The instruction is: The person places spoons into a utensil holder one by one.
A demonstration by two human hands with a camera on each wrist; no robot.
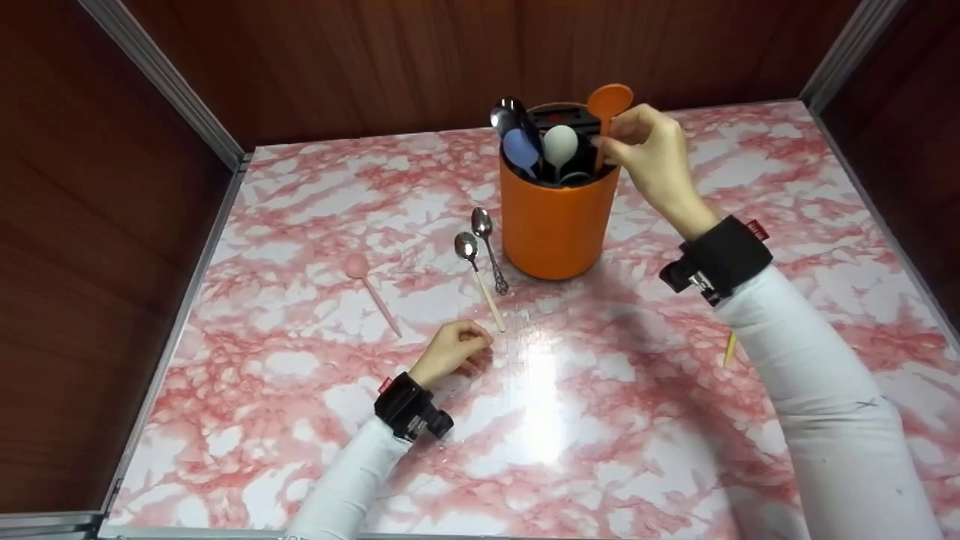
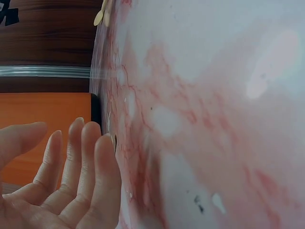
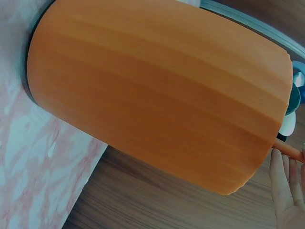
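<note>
My right hand (image 1: 658, 154) pinches the handle of an orange spoon (image 1: 610, 100) at the right rim of an orange utensil holder (image 1: 556, 232). The spoon stands bowl up, its lower handle inside the holder. In the right wrist view the orange handle (image 3: 289, 150) shows beyond the rim beside my fingers. A blue spoon (image 1: 519, 150), a pale green spoon (image 1: 560, 144) and a dark shiny spoon (image 1: 508, 114) also stand in the holder. My left hand (image 1: 452, 349) stays low over the table with loosely bent fingers and nothing in them; its palm shows in the left wrist view.
Left of the holder lie a metal spoon with an ornate handle (image 1: 491, 255) and another with a cream handle (image 1: 484, 285). Farther left is a pink spoon (image 1: 375, 296). A yellow tip (image 1: 729, 349) pokes out beside my right sleeve. Brown panels (image 1: 450, 60) enclose the marbled table.
</note>
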